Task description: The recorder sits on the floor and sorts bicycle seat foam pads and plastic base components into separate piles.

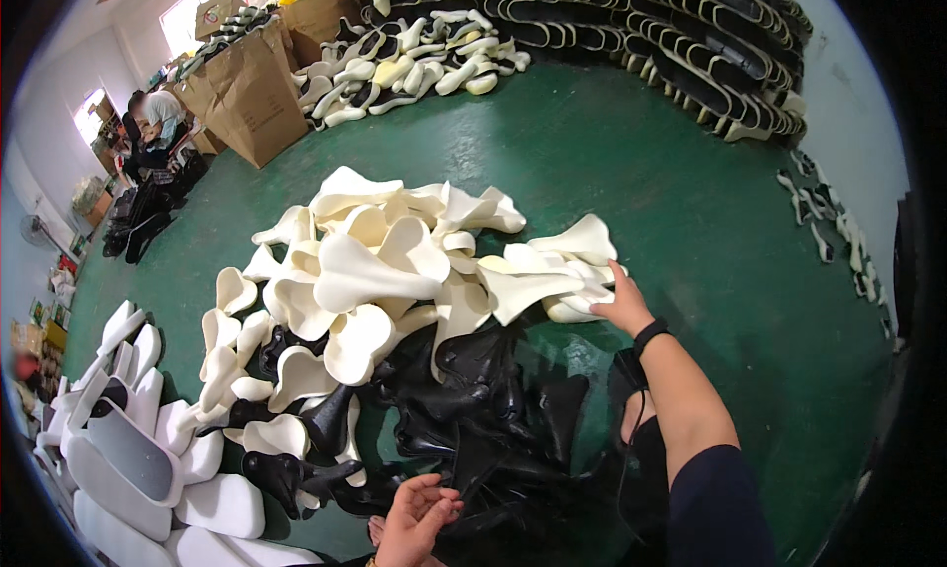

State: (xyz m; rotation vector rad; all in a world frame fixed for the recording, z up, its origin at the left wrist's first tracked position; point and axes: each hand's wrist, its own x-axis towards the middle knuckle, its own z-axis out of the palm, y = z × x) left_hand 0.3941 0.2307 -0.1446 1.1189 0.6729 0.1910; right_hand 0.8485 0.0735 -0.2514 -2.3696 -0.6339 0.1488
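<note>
Cream foam saddle pads (pixel 380 271) lie in a loose heap on the floor in front of me. At the heap's right end, several pads lie stacked, and my right hand (pixel 628 306) grips the end of that stack (pixel 567 281), thumb on the near side and fingers toward the far side. My left hand (pixel 416 518) is low in the middle, its fingers loosely curled and apart, with nothing visible in it. It is next to shiny black saddle-shaped pieces (pixel 483 399), which lie piled between me and the cream heap.
White and grey padded pieces (pixel 123 449) lie at the lower left. Farther off are a large cardboard box (pixel 242 99), another pile of foam pads (pixel 414 64) and stacked black-and-cream racks (pixel 691 35). A person (pixel 158 123) sits at the far left. Small pads line the right wall.
</note>
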